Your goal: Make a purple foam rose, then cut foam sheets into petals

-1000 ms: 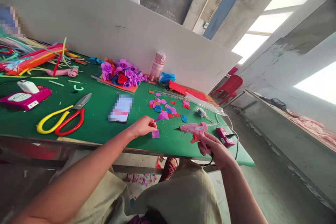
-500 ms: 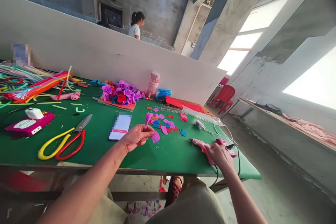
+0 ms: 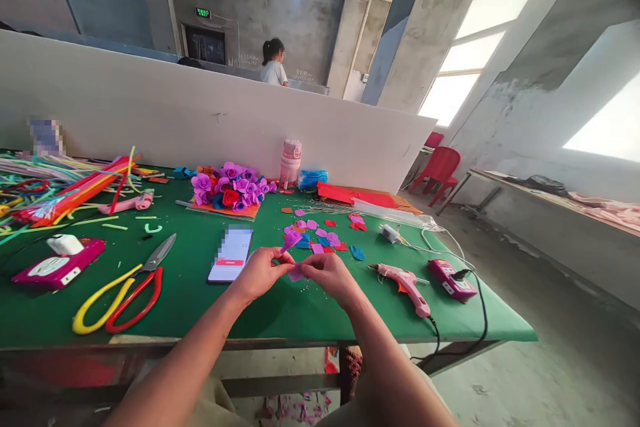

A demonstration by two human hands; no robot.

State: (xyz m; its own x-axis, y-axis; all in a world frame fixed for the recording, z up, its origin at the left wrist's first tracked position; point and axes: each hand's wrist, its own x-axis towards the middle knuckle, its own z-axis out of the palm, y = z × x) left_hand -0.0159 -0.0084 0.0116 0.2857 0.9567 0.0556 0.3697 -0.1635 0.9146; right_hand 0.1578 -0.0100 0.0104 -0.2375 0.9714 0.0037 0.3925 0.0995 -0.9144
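Both hands meet over the green table (image 3: 195,310). My left hand (image 3: 263,271) is closed on a purple petal piece (image 3: 291,241) that sticks up above its fingers. My right hand (image 3: 330,273) pinches a second purple petal (image 3: 296,273) low between the two hands; the fingers partly cover it. Just beyond lie loose purple, red and blue petals (image 3: 327,237). A pink glue gun (image 3: 407,283) rests on the table to the right of my right hand, its nozzle pointing left. Left of my left hand lies a phone (image 3: 231,255).
Scissors (image 3: 143,277) with yellow and red handles lie at left, near a magenta power strip (image 3: 60,263). Another power strip (image 3: 453,279) sits at right with cables. Finished flowers (image 3: 233,185), a pink bottle (image 3: 291,165) and red sheets (image 3: 353,197) stand along the white partition (image 3: 200,100).
My right hand has let go of the glue gun, now lying on the table, and moved left to the petal by my left hand. The view has shifted slightly.
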